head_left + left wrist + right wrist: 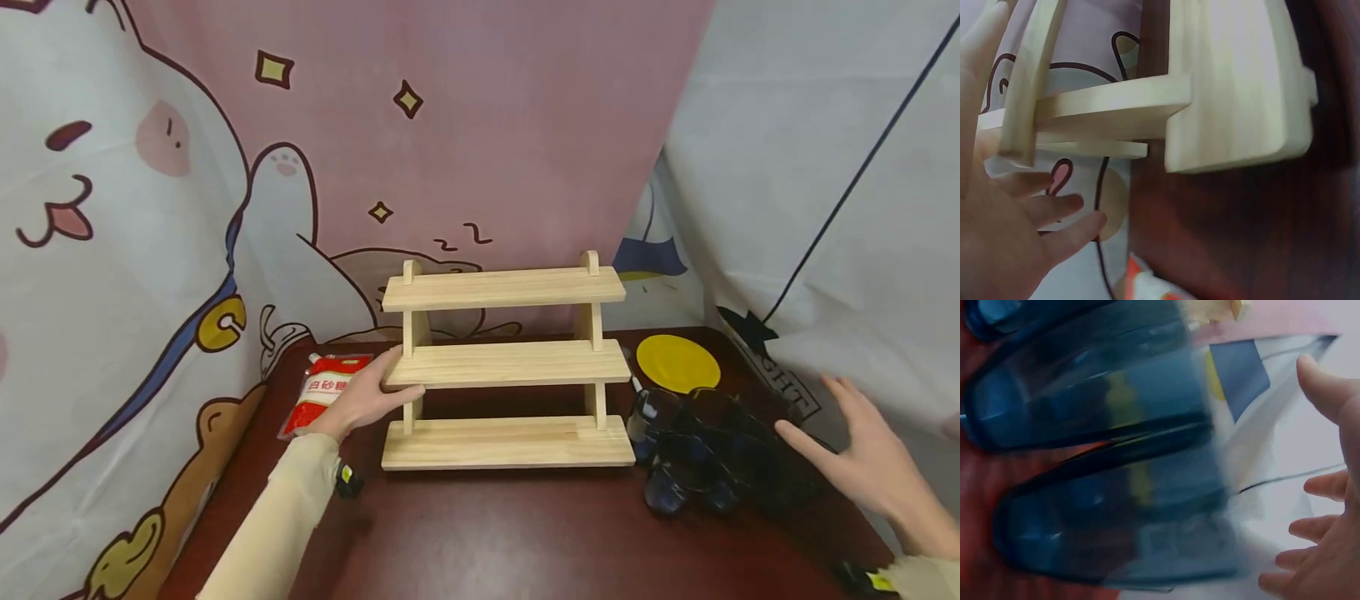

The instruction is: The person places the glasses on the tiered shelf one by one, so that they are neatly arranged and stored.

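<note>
A three-tier wooden display shelf (510,364) stands upright on the dark table. My left hand (366,396) is at the left end of its middle board, thumb along the front and fingers toward the back. In the left wrist view, that hand's fingers (1060,240) are spread and fairly straight beside the board end. My right hand (873,454) hovers with fingers apart at the right of several dark blue drinking glasses (682,462). The right wrist view shows upright glasses (1116,519) close by, with a gap between them and the right hand (1329,531).
A red and white bag (324,390) with Chinese lettering lies left of the shelf. Behind the glasses there is a yellow plate (677,363). Patterned cloth (480,125) hangs at the back and both sides. The dark red table (510,533) extends in front.
</note>
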Available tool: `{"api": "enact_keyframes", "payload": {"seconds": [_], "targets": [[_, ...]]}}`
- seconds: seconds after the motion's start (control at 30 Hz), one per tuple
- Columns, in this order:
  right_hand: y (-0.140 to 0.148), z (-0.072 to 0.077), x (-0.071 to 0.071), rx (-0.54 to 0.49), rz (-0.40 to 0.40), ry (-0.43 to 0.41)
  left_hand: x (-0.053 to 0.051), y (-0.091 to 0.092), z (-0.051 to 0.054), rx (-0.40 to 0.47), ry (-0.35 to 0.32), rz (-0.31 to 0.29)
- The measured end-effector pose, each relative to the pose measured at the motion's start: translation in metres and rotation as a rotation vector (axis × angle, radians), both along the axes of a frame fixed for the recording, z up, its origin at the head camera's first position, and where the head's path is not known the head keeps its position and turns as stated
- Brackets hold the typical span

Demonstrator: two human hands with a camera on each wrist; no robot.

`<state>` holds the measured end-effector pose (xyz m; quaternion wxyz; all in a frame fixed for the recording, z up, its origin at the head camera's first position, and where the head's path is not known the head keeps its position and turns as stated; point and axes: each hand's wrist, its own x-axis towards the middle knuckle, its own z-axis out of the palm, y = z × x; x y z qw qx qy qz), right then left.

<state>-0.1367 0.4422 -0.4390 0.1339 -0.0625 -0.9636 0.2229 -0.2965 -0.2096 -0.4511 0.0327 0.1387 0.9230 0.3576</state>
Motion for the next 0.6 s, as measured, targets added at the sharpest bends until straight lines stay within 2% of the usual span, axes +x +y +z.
{"api": "enact_keyframes", "payload": {"seconds": [0.1,0.2,0.4,0.6], "targets": [[0.003,-0.014,0.007,-0.026,-0.060,-0.058,0.000,0.001,-0.008,0.040,-0.007,0.014],[0.005,-0.025,0.012,-0.048,-0.104,-0.117,0.000,0.002,-0.010,0.085,-0.015,0.033],[0.010,-0.042,0.020,-0.096,-0.106,-0.207,-0.001,0.005,-0.016,0.178,-0.006,0.063],[0.013,-0.055,0.023,-0.136,-0.062,-0.225,-0.002,0.005,-0.026,0.321,-0.026,0.095]]}}
